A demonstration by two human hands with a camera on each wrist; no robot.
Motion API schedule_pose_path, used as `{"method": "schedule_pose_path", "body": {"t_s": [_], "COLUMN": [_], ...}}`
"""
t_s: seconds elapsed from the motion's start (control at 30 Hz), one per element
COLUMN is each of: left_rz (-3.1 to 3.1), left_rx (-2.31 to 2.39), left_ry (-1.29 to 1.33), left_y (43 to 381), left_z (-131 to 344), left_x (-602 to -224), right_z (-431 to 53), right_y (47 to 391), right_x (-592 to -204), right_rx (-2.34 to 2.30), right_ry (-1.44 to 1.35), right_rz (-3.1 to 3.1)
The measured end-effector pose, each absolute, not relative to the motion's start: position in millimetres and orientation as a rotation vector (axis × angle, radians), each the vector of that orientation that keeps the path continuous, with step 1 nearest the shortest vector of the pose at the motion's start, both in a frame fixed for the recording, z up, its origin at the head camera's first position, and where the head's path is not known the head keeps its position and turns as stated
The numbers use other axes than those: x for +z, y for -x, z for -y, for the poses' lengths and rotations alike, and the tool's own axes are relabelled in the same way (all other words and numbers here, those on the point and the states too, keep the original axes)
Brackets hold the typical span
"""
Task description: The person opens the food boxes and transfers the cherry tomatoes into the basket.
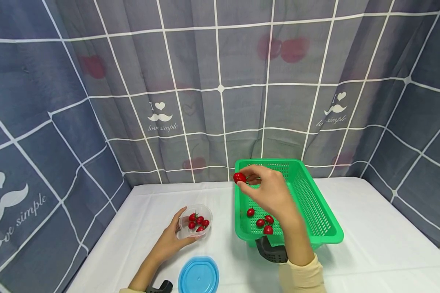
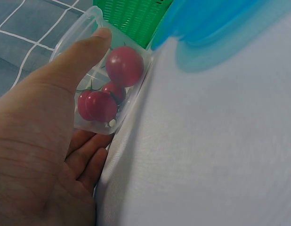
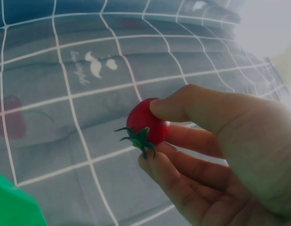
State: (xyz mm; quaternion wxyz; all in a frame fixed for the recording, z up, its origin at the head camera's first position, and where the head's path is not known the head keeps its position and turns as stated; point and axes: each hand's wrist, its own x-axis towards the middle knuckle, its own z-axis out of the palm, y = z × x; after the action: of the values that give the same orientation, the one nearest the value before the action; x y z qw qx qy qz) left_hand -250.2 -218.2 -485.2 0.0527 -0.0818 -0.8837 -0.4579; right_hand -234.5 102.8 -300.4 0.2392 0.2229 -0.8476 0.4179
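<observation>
Thumb and fingertips of my right hand (image 1: 267, 189) pinch a cherry tomato (image 3: 148, 121) above the left side of the green basket (image 1: 324, 211). Its green stem end shows in the right wrist view. Below, several cherry tomatoes (image 1: 260, 222) lie on the basket's floor, toward its near left corner. My left hand (image 1: 170, 240) holds a small clear plastic tub (image 1: 206, 211) on the table, thumb on the near side and fingers round the far left side. Several red cherry tomatoes (image 2: 124, 66) sit inside the tub.
A round blue lid (image 1: 199, 276) lies flat on the white-covered table (image 1: 146, 207), in front of the tub. Dark grey checked curtains (image 1: 190, 110) hang behind the table and at both sides. The basket stands to the right of the tub.
</observation>
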Motion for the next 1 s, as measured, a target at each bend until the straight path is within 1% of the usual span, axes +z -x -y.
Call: {"method": "schedule_pose_path", "body": {"t_s": [1.0], "left_rz": [2.696], "left_rx": [-1.403], "left_ry": [0.209], "left_y": [252], "left_z": [218], "left_x": [-487], "right_z": [-148], "right_y": [247], "right_x": [-308], "right_rx": [1.145], "right_ry": [-0.4], "right_rz": [2.551]}}
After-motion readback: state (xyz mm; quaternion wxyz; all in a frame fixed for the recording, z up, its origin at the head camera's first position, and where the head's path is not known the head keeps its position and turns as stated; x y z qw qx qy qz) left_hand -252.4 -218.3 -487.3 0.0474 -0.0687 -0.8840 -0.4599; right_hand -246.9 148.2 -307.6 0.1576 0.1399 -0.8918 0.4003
